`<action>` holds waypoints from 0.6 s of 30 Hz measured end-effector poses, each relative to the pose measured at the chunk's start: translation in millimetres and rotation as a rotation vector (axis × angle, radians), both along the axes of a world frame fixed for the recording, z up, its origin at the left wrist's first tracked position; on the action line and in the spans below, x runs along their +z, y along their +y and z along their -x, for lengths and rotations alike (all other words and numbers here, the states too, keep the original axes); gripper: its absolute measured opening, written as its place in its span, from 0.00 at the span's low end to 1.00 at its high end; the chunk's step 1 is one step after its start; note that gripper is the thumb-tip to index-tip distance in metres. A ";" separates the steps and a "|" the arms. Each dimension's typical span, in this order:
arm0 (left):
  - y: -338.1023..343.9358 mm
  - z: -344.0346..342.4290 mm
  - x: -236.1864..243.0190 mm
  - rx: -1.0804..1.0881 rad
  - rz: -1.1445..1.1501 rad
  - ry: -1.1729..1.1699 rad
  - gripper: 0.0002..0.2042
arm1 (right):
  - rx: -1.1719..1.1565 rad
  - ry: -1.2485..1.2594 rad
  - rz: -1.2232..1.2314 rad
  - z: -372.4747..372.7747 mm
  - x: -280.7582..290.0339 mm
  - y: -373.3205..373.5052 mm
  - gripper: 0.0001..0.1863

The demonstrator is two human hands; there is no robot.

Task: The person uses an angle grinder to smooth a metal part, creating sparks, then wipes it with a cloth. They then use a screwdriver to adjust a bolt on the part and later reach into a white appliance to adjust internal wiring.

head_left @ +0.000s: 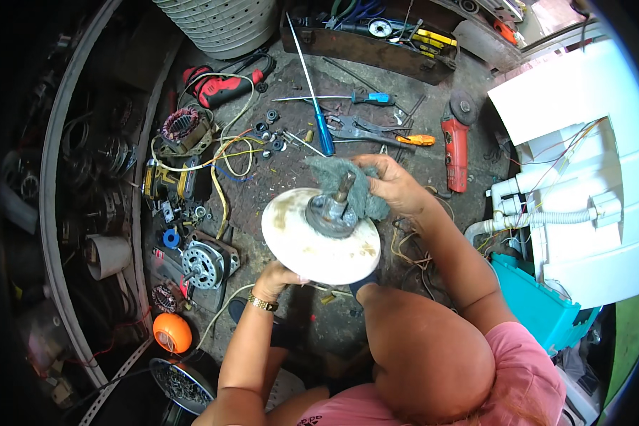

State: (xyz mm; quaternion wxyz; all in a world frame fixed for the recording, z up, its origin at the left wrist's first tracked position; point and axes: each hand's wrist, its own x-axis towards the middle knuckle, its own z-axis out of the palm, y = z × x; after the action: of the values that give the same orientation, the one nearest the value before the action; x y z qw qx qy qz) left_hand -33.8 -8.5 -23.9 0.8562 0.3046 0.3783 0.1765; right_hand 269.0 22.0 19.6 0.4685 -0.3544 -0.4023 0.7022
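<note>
At centre, a stained white disc (287,238); left hand (280,275) grips its seven-o'clock rim, fingers partly hidden. Toward one o'clock, the right hand (399,186) pinches a grey-green fibrous pad (369,202) beside the metal shaft (345,189).

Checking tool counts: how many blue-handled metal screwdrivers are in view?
2: the long screwdriver, beyond the white round disc; the shorter screwdriver, crosswise, handle farther right. Others may hide in the brown toolbox.
</note>
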 end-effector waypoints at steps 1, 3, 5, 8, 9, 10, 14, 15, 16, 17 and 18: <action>0.0 3.0 -4.4 -0.023 0.079 -0.064 0.55 | -0.006 0.035 0.002 3.6 1.8 -0.6 0.21; -5.2 -4.8 -12.0 0.041 0.215 -0.269 0.56 | -0.020 0.106 0.007 9.9 6.5 -1.0 0.23; -7.3 -13.7 -15.7 0.053 0.360 -0.456 0.59 | 0.016 0.186 0.057 15.4 18.0 0.1 0.26; -3.3 -21.9 -12.3 -0.017 0.485 -0.580 0.59 | -0.025 0.232 0.029 15.3 7.4 -3.8 0.26; -3.2 -24.2 -9.4 -0.017 0.528 -0.588 0.59 | -0.043 0.220 0.019 16.7 3.6 -5.3 0.26; -3.4 -25.2 -4.8 0.004 0.566 -0.581 0.58 | -0.061 0.207 0.009 17.4 1.1 -6.6 0.26; -4.8 -30.2 7.3 0.073 0.767 -0.597 0.57 | -0.055 0.255 0.125 20.2 8.0 -7.2 0.25; -4.8 -31.4 10.0 0.099 0.780 -0.596 0.57 | -0.053 0.259 0.131 21.6 11.4 -6.7 0.25; -4.9 -32.4 12.4 0.124 0.793 -0.596 0.57 | -0.051 0.263 0.138 22.1 13.0 -6.4 0.26; -5.0 -32.9 13.4 0.150 0.806 -0.595 0.58 | -0.047 0.284 0.138 21.4 10.1 -6.0 0.25; -5.1 -33.0 13.2 0.142 0.795 -0.609 0.57 | -0.043 0.305 0.137 20.6 6.6 -5.2 0.24</action>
State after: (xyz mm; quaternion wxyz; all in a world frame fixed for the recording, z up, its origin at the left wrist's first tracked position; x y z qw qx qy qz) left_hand -0.8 -13.7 -10.6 0.9633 -0.1368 0.1691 0.1572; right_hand 248.4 16.8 26.1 0.5136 -0.2834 -0.2702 0.7635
